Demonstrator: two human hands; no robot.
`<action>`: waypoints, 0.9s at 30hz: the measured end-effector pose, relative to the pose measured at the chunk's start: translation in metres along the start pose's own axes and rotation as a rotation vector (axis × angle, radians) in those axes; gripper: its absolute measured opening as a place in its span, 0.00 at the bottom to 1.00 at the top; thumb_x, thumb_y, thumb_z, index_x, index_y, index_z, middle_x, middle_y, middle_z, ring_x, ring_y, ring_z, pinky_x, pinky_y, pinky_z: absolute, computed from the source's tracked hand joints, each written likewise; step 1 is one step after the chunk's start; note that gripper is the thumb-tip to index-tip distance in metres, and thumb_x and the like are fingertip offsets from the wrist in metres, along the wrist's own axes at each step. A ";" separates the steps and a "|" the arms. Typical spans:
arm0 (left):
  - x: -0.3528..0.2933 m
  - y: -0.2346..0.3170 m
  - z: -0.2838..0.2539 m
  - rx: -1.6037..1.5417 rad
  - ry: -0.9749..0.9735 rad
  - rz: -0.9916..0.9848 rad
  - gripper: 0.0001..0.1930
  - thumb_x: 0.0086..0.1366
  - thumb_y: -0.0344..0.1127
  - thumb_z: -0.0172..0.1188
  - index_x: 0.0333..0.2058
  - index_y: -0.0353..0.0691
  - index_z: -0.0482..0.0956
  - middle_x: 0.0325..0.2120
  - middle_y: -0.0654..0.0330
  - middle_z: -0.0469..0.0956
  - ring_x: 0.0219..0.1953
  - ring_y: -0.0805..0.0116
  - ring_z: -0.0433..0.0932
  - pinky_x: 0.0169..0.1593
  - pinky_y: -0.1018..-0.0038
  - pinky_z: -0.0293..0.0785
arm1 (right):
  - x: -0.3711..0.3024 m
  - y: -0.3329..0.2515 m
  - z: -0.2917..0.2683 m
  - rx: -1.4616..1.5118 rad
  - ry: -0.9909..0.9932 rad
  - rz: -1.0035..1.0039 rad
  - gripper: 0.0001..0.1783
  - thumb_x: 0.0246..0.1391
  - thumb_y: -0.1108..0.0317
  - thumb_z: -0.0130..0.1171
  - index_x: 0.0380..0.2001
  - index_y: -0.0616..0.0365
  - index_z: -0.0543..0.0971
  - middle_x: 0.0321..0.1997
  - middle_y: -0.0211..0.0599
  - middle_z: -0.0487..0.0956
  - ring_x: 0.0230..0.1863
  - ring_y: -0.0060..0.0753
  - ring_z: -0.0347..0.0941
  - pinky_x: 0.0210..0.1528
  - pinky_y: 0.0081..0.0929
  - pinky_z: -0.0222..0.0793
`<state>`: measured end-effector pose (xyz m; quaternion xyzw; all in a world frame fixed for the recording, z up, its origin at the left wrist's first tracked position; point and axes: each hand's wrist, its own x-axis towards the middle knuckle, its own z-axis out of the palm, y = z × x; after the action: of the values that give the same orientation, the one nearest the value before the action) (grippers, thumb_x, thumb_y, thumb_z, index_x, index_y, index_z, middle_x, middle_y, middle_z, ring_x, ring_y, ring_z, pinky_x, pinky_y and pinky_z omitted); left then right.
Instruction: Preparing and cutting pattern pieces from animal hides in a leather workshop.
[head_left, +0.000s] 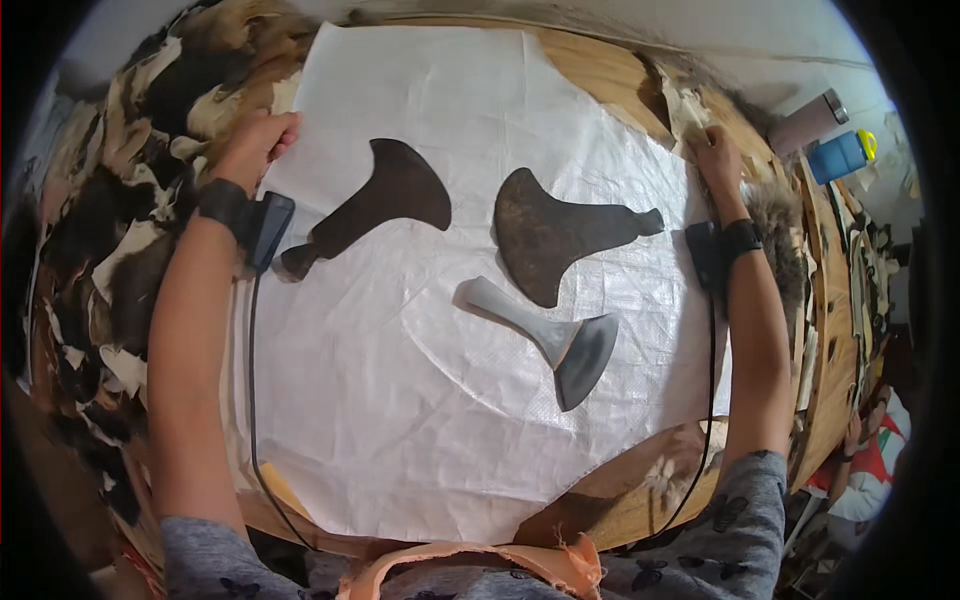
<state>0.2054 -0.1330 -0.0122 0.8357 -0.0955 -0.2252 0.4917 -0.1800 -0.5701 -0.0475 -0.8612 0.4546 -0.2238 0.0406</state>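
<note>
Your left hand (262,142) is at the upper left edge of a white woven sheet (400,420). Its fingers are curled, but I cannot tell how tight that grip is or if it pinches the sheet. Your right hand (718,160) is at the upper right edge. Its fingertips are hidden, so I cannot tell about that grip. The sheet lies over a wooden desk (590,65), between your arms. On it are three fan-shaped blades: a dark brown blade (395,190) on the left, a spotty brown blade (545,235) on the right, and a gray blade (535,325) just below that one. Black-and-white hides (100,250) lie left of the sheet.
</note>
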 end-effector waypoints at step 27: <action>-0.298 -0.010 0.004 1.038 -0.525 0.465 0.34 0.52 0.50 0.59 0.58 0.54 0.57 0.61 0.51 0.42 0.61 0.41 0.38 0.50 0.37 0.51 | -0.116 -0.118 -0.073 0.366 -0.408 -0.599 0.20 0.36 0.68 0.63 0.39 0.51 0.78 0.27 0.41 0.71 0.33 0.42 0.70 0.38 0.33 0.65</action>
<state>-0.0591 -0.0176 0.0611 0.8399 -0.4892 -0.2345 0.0180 -0.1768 -0.3984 0.0099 -0.9608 0.1187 -0.1276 0.2155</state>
